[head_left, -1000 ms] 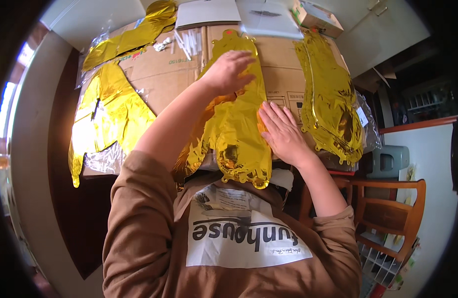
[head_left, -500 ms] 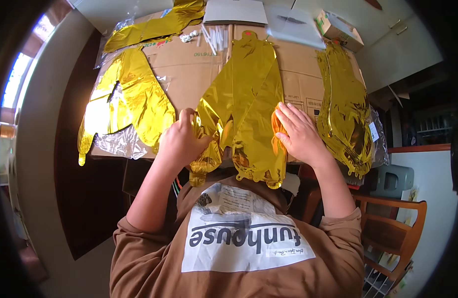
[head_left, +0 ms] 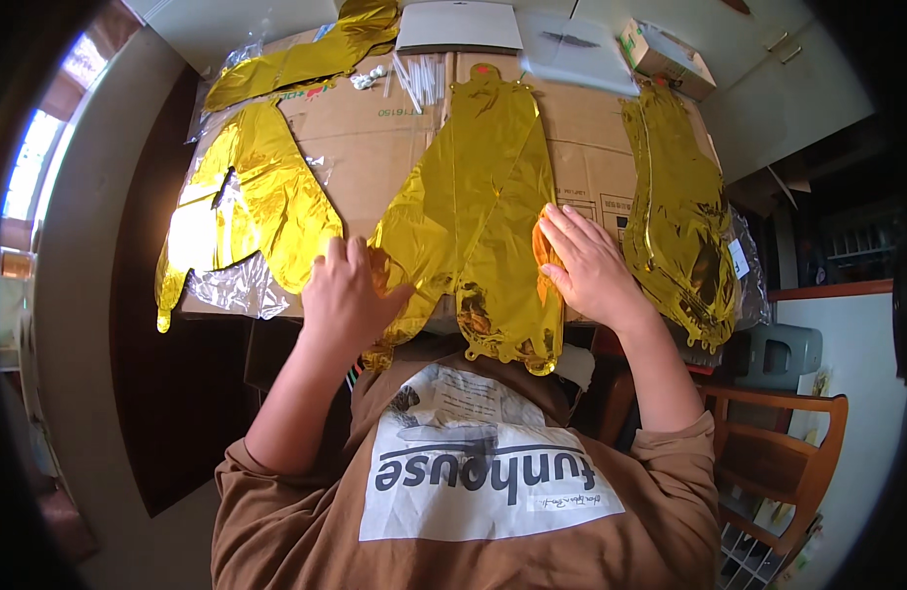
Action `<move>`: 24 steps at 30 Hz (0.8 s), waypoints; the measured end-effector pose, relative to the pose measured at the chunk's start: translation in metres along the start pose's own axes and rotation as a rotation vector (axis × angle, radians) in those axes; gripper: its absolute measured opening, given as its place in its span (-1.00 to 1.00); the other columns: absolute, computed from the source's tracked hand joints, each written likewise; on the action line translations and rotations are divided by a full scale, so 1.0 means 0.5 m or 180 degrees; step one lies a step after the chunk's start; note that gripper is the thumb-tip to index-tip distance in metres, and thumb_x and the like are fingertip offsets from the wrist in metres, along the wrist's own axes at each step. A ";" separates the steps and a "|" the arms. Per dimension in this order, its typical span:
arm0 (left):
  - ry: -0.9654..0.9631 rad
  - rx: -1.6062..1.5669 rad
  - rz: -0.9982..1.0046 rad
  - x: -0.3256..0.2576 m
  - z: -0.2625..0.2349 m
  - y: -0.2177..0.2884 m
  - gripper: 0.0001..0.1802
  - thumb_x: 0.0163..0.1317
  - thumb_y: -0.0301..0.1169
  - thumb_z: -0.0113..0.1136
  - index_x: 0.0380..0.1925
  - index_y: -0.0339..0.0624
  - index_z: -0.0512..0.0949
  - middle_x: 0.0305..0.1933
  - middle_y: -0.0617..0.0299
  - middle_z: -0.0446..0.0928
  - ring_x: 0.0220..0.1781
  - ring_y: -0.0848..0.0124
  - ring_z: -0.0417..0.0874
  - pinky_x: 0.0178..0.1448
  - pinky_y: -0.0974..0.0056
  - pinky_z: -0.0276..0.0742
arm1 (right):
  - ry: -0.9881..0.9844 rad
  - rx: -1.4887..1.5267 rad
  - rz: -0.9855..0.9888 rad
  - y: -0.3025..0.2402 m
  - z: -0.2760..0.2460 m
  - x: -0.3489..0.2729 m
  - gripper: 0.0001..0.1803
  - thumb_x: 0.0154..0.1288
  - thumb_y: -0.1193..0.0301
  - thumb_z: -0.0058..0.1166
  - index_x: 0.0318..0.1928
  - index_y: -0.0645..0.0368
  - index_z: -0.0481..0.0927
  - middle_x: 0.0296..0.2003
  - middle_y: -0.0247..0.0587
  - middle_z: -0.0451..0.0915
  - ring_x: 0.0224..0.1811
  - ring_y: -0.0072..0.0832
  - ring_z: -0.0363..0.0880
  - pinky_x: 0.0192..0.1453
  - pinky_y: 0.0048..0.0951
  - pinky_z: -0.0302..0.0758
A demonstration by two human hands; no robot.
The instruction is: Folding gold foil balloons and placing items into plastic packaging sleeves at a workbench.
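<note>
head view: the middle gold foil piece [head_left: 483, 167] lies flat at the centre of the frame, its narrow end, with a red dot [head_left: 484, 70], toward the top and its wider end hanging near the person's brown shirt [head_left: 276, 531]. the two hands are well apart, one on each side of it. the left hand [head_left: 350, 295], left of centre, is at the foil's lower left edge with fingers bent and thumb stretched toward the middle; whether it pinches the foil i cannot tell. the right hand [head_left: 591, 261], right of centre, rests with straight fingers along the right edge, where the foil looks orange.

under everything spreads brown cardboard [head_left: 360, 147]. a second foil piece [head_left: 276, 167] lies at the left, partly over clear plastic [head_left: 239, 287]; a third foil piece [head_left: 665, 187] lies at the right; a fourth foil piece [head_left: 296, 74] crosses the upper left. near the top centre sit thin white sticks [head_left: 424, 84], small white lumps [head_left: 368, 79] and a white box [head_left: 460, 28].
</note>
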State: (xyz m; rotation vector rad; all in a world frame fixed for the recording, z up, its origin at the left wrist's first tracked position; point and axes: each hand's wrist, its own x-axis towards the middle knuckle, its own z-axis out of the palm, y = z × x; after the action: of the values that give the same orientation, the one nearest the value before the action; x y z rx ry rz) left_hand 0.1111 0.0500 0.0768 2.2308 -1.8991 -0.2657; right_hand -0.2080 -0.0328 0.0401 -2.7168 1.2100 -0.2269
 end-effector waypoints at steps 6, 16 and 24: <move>-0.0576 -0.0415 -0.0123 0.011 0.008 -0.015 -0.49 0.07 -0.03 0.52 -0.33 -0.28 0.58 -0.32 0.00 0.62 -0.15 0.00 0.68 -0.01 0.03 0.57 | 0.0018 -0.0001 -0.0006 -0.002 -0.001 0.000 -0.34 0.46 0.21 0.13 0.45 0.27 0.35 0.50 -0.01 0.28 0.58 -0.13 0.17 0.64 -0.14 0.11; -0.0925 -0.4119 0.0161 0.040 -0.011 0.033 -0.64 0.33 -0.39 0.36 -0.03 -0.22 0.40 0.04 0.19 0.54 -0.15 0.51 0.63 -0.10 0.39 0.52 | 0.0164 0.0068 -0.0080 0.010 0.007 -0.001 -0.33 0.39 0.24 0.21 0.42 0.27 0.38 0.48 -0.04 0.31 0.57 -0.12 0.20 0.61 -0.10 0.15; -0.0973 -0.6522 0.0064 0.078 0.028 0.070 -0.43 0.51 0.00 0.06 0.31 -0.16 0.39 0.34 -0.06 0.46 0.00 0.26 0.64 0.04 0.24 0.55 | 0.0023 0.0282 0.0099 -0.004 -0.021 0.005 -0.34 0.34 0.33 0.26 0.40 0.24 0.41 0.49 -0.10 0.32 0.55 -0.09 0.24 0.59 -0.10 0.21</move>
State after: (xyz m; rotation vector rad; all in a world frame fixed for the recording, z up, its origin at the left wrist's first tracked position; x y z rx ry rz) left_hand 0.0801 0.0057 0.0723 0.6526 -0.6227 -1.5856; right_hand -0.2070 -0.0342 0.0510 -2.6220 1.2131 -0.2796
